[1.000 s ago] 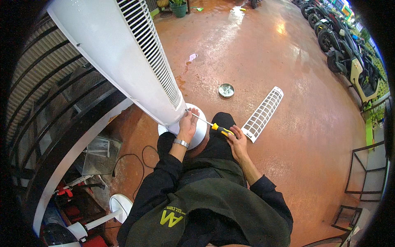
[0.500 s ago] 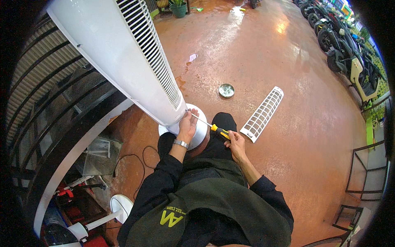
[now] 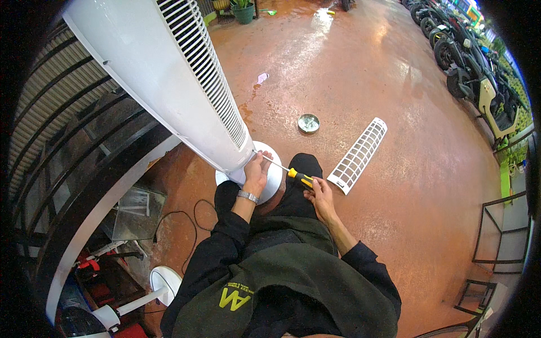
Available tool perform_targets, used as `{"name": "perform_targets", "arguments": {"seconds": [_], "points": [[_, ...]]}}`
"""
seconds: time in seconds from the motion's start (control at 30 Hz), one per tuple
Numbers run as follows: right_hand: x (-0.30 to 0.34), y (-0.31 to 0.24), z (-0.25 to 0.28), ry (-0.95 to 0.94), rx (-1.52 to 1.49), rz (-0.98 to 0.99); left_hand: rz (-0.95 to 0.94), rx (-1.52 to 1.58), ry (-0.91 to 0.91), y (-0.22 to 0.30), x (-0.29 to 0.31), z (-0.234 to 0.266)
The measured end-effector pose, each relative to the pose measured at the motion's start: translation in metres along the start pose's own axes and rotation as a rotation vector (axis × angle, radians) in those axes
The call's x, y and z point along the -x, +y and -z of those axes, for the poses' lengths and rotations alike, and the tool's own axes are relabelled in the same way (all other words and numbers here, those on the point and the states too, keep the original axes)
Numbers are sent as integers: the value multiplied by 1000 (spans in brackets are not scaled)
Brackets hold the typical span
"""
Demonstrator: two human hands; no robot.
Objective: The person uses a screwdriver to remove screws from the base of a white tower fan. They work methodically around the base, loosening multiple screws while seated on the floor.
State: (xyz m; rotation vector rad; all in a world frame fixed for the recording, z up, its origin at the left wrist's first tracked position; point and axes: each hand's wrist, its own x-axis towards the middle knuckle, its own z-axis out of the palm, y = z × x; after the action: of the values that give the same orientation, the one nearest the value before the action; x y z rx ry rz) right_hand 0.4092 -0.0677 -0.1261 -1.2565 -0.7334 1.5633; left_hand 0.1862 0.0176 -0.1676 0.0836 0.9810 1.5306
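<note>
A white tower fan [image 3: 169, 84] with a slatted grille leans up and left, its lower end by a round white base [image 3: 272, 179]. My left hand [image 3: 256, 174], wearing a metal watch, is at the fan's lower end. Its fingers are closed about the front of a screwdriver [image 3: 294, 174]; the tip and any screw there are too small to make out. My right hand [image 3: 321, 198] grips the yellow-and-black handle, with the shaft pointing left at the fan's lower edge.
A small round metal dish [image 3: 309, 123] with bits in it rests on the red-brown floor. Right of it lies a white grid panel [image 3: 359, 155]. A dark cable [image 3: 195, 225] loops at left, near a white stand [image 3: 166, 281]. Motorcycles [image 3: 451, 53] line the far right.
Both hands and the screwdriver hold nearly the same place; the right hand has shifted very slightly on the handle. The view has moved a little.
</note>
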Motion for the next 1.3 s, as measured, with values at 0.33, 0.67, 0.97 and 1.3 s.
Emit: {"name": "perform_targets", "arguments": {"seconds": [0.33, 0.67, 0.97, 1.3], "points": [[-5, 21, 0, 32, 12, 288, 20, 111, -36, 5, 8, -5], [0, 12, 1, -37, -130, -212, 39, 105, -68, 4, -1, 5], [7, 12, 5, -11, -64, -128, 54, 82, -86, 4, 13, -2], [14, 11, 11, 18, -40, -133, 82, 241, -51, 2, 18, -1]]}}
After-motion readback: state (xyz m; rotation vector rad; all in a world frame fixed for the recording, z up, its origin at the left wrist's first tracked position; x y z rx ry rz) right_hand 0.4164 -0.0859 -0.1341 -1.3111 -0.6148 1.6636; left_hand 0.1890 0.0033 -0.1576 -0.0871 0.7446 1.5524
